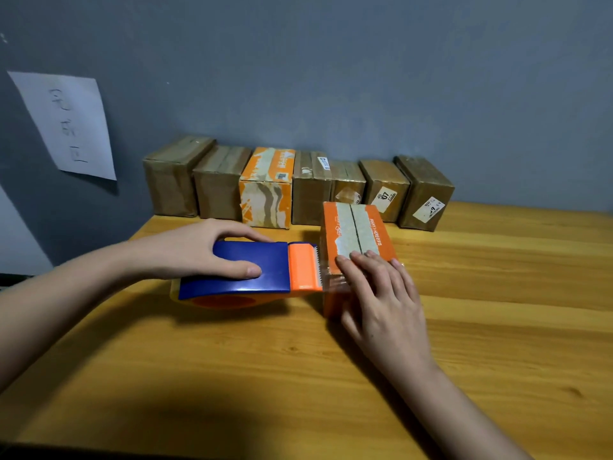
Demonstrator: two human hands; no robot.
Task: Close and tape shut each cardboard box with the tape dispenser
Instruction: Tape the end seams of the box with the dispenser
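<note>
A small orange cardboard box (356,229) stands on the wooden table (232,376), its top flaps closed with a seam down the middle. My left hand (199,249) grips a blue and orange tape dispenser (262,272), whose toothed orange end sits just left of the box's near end. Clear tape runs from the dispenser onto that near end. My right hand (381,293) lies flat over the box's near top edge and front face, its fingers pressing on the tape.
Several cardboard boxes (298,185), one of them orange, stand in a row against the grey wall at the back of the table. A white paper sheet (66,124) with handwriting hangs on the wall at left.
</note>
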